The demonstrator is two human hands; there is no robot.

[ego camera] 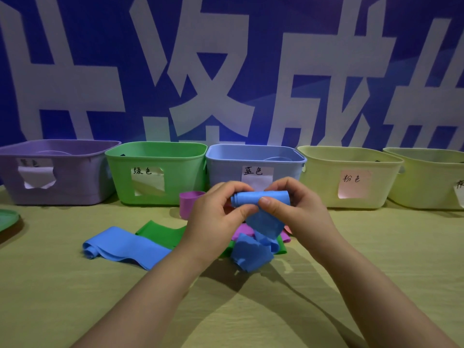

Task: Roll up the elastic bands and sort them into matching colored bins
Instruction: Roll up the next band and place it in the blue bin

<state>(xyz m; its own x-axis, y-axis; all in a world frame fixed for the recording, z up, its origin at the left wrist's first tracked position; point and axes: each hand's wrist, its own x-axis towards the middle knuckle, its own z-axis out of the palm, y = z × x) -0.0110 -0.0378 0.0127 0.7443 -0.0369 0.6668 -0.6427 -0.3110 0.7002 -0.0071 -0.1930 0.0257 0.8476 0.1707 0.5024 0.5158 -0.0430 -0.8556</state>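
Head view: I have one feed, looking down over both forearms at the table [75, 297].
Blue band [251, 197]: matte sky blue, partly wound into a tight tube with its spiral end facing left. It is held in the air in front of the blue bin [226, 169].
Tail: the unrolled part hangs from the tube down to crumpled blue folds on the cloth.
Left hand [216, 212]: thumb and fingers are curled round the tube's left end, pinching it.
Right hand [298, 209]: fingers lie over the top of the tube and the thumb presses its front, so it grips too.
Second blue band [125, 247]: flat on the table left of the hands, its far end curled.
Green band [160, 233]: just behind it, running under the left wrist.
Purple band [242, 229]: peeks out below the hands.
Bins: the back row has the purple bin [62, 187], green bin [120, 182], blue bin, near yellow bin [321, 182] and far yellow bin [426, 182].
Labels: handwritten. Green reads 绿色, blue 蓝色 and near yellow 粉色, on a pink slip. Purple's slip is torn and I can't read it. The far one is cut off.
Cup [187, 202]: purple, just left of the left hand.
Backdrop [88, 33]: blue with huge cropped white characters. I make out 成.
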